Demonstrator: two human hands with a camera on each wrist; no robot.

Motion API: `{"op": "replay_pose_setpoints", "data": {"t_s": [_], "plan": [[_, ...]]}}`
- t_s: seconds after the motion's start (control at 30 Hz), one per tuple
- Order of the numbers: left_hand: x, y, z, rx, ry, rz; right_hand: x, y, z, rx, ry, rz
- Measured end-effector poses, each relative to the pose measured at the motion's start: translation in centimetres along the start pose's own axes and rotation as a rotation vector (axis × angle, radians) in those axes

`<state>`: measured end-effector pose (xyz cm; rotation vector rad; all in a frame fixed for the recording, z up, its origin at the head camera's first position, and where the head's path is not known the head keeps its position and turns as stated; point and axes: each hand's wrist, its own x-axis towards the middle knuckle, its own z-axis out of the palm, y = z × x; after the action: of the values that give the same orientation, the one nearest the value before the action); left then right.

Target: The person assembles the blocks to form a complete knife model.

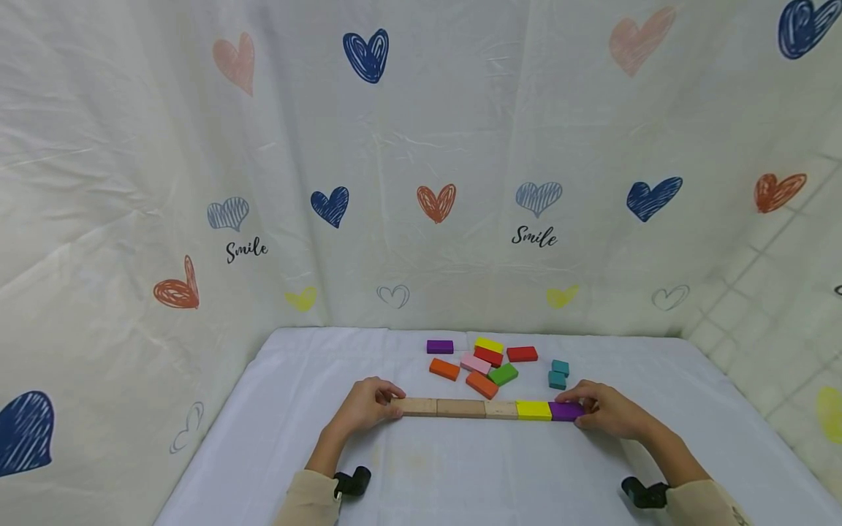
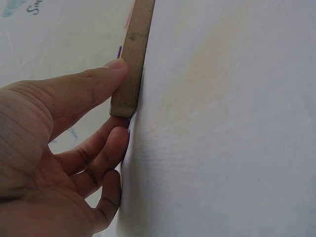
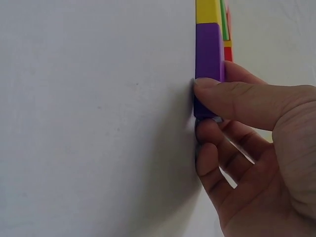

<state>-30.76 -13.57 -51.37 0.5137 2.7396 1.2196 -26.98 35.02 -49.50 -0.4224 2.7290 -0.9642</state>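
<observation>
A straight row of blocks laid end to end lies across the white table. From the left it has three plain wooden blocks (image 1: 460,408), then a yellow block (image 1: 533,410) and a purple block (image 1: 564,411). At the left end, my left hand (image 1: 365,405) pinches the outermost wooden block (image 2: 133,64), thumb along its side and other fingers curled below its end. My right hand (image 1: 612,410) holds the purple block (image 3: 208,52) at the opposite end between thumb and fingers. Its far side is partly hidden by that hand.
Behind the row lie loose coloured blocks: a green one (image 1: 503,375), a pink one (image 1: 475,364), two teal ones (image 1: 557,380), a separate purple one (image 1: 440,347), and several in red, orange and yellow. A heart-printed white curtain (image 1: 473,270) hangs at the table's back.
</observation>
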Motion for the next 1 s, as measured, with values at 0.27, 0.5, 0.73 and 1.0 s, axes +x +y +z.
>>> {"op": "replay_pose_setpoints", "data": {"t_s": [0.27,0.5,0.73,1.0], "plan": [[0.0,-0.1,-0.1,0.003,0.003,0.003,0.0,-0.2,0.2,0.009,0.013,0.037],[0.0,0.0,0.0,0.007,-0.002,-0.003,-0.2,-0.3,0.3,0.012,0.022,0.078],[0.0,0.1,0.1,0.009,-0.004,-0.014,-0.3,-1.4,0.1,-0.013,0.109,-0.002],[0.1,0.0,0.1,0.02,0.001,-0.026,1.6,-5.0,2.0,0.001,0.303,-0.084]]}}
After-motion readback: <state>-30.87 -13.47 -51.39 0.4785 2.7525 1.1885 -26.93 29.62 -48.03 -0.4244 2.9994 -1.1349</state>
